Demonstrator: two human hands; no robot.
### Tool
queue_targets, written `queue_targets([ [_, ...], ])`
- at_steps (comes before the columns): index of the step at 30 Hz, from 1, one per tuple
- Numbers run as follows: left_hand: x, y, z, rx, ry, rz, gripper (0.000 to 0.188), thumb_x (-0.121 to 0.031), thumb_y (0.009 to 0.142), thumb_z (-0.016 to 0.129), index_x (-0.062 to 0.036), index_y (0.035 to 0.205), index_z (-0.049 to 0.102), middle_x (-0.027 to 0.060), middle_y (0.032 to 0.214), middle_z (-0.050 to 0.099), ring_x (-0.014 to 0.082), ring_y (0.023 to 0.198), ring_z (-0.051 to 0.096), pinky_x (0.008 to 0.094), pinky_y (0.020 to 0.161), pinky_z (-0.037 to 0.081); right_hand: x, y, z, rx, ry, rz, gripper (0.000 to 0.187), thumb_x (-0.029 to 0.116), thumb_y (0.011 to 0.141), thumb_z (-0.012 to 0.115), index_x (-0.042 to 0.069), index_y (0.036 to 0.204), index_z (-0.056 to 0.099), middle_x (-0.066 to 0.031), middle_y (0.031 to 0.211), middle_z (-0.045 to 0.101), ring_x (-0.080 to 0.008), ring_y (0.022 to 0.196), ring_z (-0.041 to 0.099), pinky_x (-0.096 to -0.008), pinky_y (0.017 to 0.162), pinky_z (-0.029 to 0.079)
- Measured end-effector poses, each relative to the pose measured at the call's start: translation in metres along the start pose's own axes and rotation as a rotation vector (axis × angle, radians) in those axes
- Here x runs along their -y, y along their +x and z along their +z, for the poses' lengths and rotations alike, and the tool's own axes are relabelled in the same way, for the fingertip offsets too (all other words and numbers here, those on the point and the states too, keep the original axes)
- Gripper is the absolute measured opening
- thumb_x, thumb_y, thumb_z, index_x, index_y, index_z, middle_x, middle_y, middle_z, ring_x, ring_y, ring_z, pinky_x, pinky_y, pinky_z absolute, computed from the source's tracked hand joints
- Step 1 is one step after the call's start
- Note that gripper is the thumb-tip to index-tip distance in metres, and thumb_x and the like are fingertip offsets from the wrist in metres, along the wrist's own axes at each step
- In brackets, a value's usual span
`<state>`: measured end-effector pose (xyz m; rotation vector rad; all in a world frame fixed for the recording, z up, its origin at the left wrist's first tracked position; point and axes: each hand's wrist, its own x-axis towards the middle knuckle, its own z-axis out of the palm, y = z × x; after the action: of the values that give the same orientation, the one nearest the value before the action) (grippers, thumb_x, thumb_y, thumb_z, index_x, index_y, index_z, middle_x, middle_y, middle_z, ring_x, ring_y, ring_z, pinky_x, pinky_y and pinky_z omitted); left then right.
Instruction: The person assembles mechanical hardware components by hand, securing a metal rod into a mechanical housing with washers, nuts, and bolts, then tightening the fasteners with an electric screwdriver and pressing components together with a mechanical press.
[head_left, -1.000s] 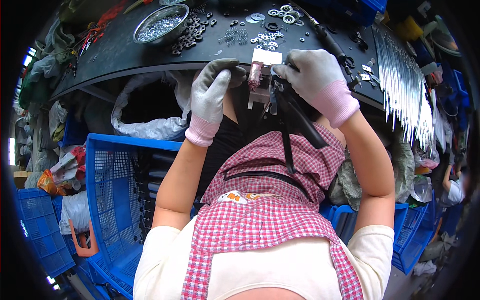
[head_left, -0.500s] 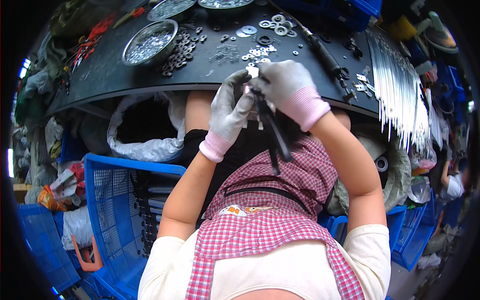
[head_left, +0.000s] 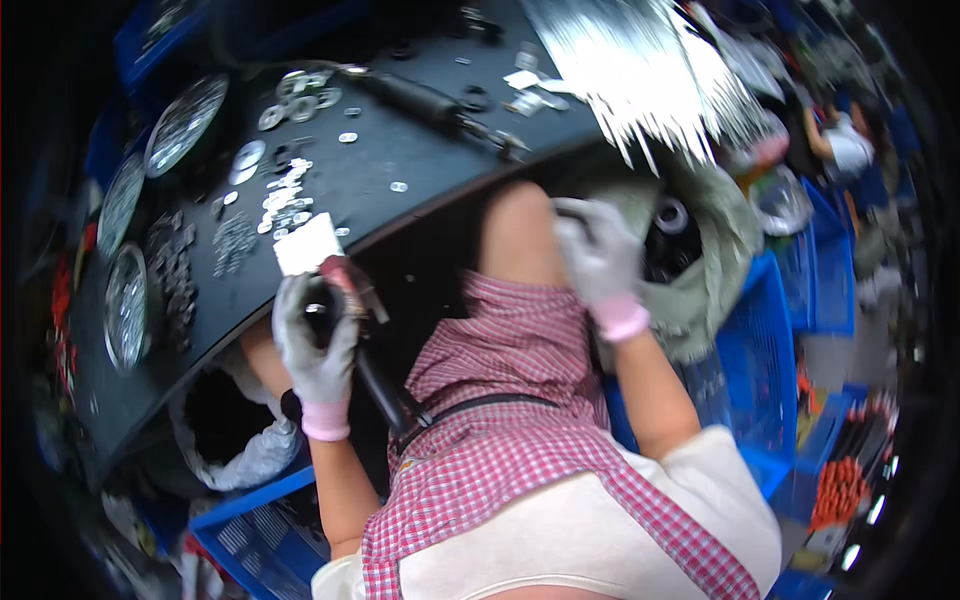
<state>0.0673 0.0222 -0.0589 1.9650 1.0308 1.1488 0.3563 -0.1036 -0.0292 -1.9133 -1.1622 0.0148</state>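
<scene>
My gloved left hand [head_left: 318, 345] is closed around a long black rod-like part [head_left: 385, 385] at the table's front edge. A reddish-brown piece [head_left: 345, 272] sits at the part's upper end, blurred, so its exact kind is unclear. Just beyond it lies a bright white block [head_left: 308, 245] on the table edge. My gloved right hand [head_left: 605, 260] is away to the right, beside my knee and over the rim of an olive sack [head_left: 715, 260]. Its fingers look apart, and no thing shows in them, though motion smears them.
On the dark table [head_left: 400, 145] lie small metal rings [head_left: 300, 95], several bowls of metal pieces [head_left: 187, 125] and a black cylindrical tool [head_left: 410, 97]. A bundle of thin metal rods [head_left: 640, 70] overhangs the far right edge. Blue crates [head_left: 765, 370] stand beside me; another person [head_left: 848, 145] is at far right.
The view has swung to the right. My hands were together over the black part; my right hand has let go and moved off to the sack, while my left keeps hold.
</scene>
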Motion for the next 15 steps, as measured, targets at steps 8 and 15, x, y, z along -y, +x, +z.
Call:
queue_targets([
  [8,-0.015,0.024,-0.007,0.096,0.148,0.225,0.042,-0.035,0.081,0.060,-0.0036,0.108,0.062,0.0143,0.100,0.063,0.0331,0.102,0.057,0.0464,0.097,0.037,-0.202,-0.060,-0.078,0.156,-0.787,0.707,0.042,0.034,0.089,0.058,-0.007,0.098,0.058,-0.0313,0.095,0.062,-0.0462,0.094,0.058,-0.0480,0.082,0.044],
  [15,0.002,0.086,-0.040,-0.144,0.159,0.014,0.020,-0.008,0.083,0.054,-0.0033,0.100,0.064,0.0136,0.097,0.064,0.0306,0.093,0.060,0.0369,0.082,0.047,-0.206,-0.026,-0.062,0.239,-0.963,0.704,0.039,0.021,0.080,0.063,0.000,0.111,0.053,-0.0262,0.104,0.062,-0.0409,0.096,0.062,-0.0471,0.084,0.049],
])
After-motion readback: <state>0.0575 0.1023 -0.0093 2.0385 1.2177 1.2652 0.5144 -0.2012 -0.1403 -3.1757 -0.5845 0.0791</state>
